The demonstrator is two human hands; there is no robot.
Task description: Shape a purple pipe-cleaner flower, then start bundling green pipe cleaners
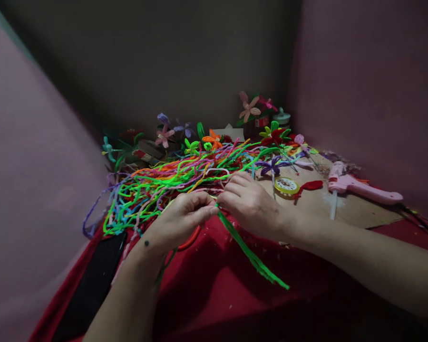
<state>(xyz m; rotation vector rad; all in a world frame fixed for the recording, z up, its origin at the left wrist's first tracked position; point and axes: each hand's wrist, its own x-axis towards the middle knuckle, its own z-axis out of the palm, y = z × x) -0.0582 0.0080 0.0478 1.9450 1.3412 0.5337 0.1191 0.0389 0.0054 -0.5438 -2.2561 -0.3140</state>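
Note:
Both of my hands meet over the front of the red cloth. My left hand [187, 213] is closed, its thumb and fingertips pinching green pipe cleaners [248, 251] near one end. My right hand [248, 202], fingers curled, grips the same green pipe cleaners right beside the left fingertips, hiding their upper end. From there the strands hang down to the right in a narrow bundle. Under my left hand shows part of an orange-red curved thing [189, 240], mostly hidden. Just behind my hands spreads a pile of multicoloured pipe cleaners [178, 175].
A pink glue gun [365, 187] lies on a cardboard sheet [360, 211] at right, near a yellow-rimmed round dial [287, 186] and a red pipe-cleaner piece [308, 187]. Pipe-cleaner flowers [249, 110] stand at the back. A flat black object [92, 285] lies at left.

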